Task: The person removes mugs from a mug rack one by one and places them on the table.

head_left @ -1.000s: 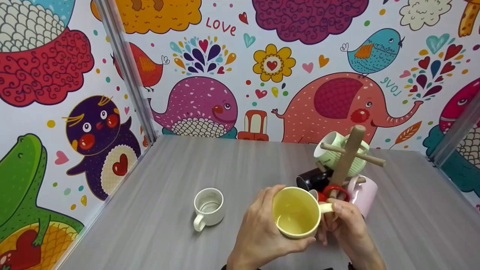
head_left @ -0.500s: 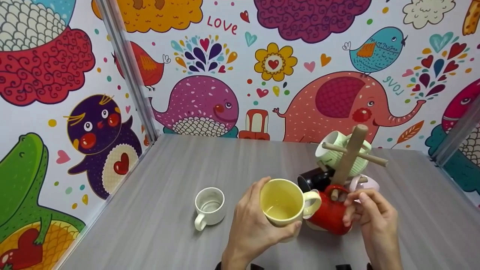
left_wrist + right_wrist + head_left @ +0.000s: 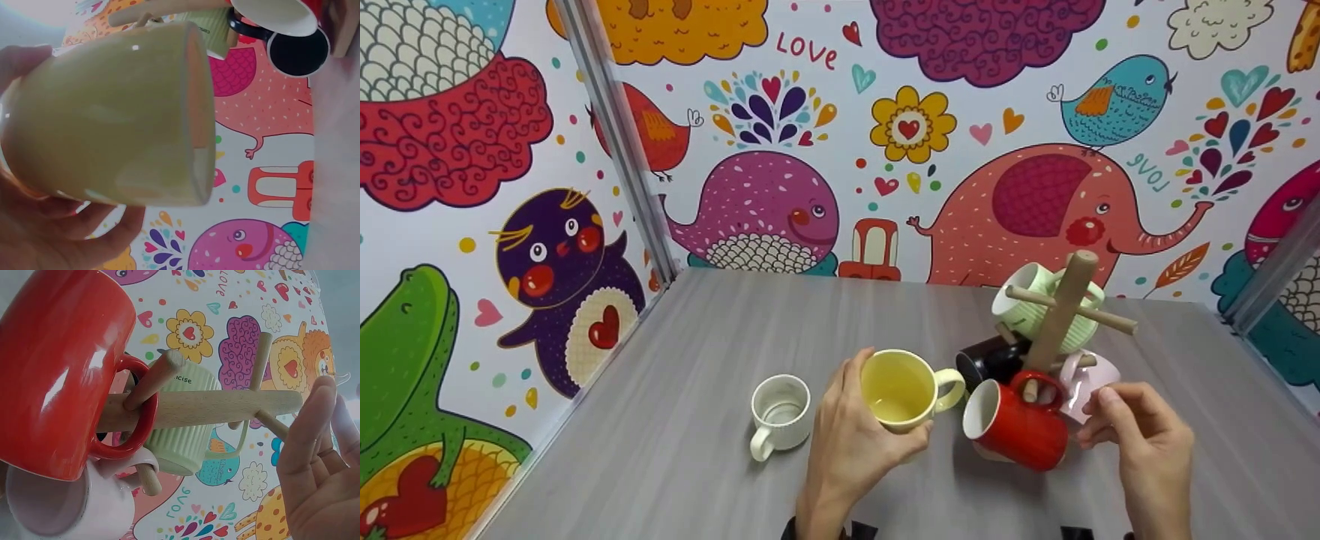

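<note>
My left hand point(image 3: 847, 450) grips a yellow mug point(image 3: 898, 394) round its body, its mouth tipped toward the head camera and its handle pointing right. The mug's outer wall point(image 3: 107, 118) fills much of the left wrist view. To the right, a wooden mug tree point(image 3: 1063, 307) carries a red mug point(image 3: 1027, 431), whose handle loops over a lower peg. My right hand point(image 3: 1151, 442) is beside the red and pink mugs, fingers loosely bent and holding nothing. In the right wrist view, its fingertips point(image 3: 323, 394) appear near the top of the post.
Also on the tree are a light green ribbed mug point(image 3: 1072, 330), a black mug point(image 3: 981, 361) and a pink mug point(image 3: 1095, 375). A white mug point(image 3: 784, 427) stands upright on the grey table point(image 3: 675, 450), left of my left hand. Printed wall panels point(image 3: 780, 90) border the table.
My left hand has carried the yellow mug leftward, away from the tree. My right hand has let go of its handle and moved right, so the red mug is now in plain view.
</note>
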A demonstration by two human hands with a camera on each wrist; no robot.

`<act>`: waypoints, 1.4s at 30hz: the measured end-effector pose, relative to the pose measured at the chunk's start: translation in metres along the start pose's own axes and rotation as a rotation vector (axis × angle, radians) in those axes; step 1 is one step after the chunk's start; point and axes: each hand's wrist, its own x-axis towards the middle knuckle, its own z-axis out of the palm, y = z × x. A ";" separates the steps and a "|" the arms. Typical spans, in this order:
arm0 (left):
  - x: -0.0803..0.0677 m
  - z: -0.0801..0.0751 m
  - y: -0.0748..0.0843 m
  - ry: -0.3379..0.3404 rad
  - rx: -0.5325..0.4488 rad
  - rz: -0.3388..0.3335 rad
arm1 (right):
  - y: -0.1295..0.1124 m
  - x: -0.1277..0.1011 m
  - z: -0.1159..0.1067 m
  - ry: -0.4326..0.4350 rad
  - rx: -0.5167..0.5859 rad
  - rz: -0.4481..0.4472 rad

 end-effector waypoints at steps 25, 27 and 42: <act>-0.003 0.035 -0.044 0.014 0.124 -0.059 | 0.008 0.002 0.002 -0.026 -0.526 -0.327; -0.004 0.038 -0.047 0.006 0.131 -0.076 | 0.009 0.002 0.003 -0.040 -0.545 -0.325; -0.011 0.048 -0.066 -0.049 0.229 -0.125 | 0.012 0.003 0.003 -0.072 -0.587 -0.352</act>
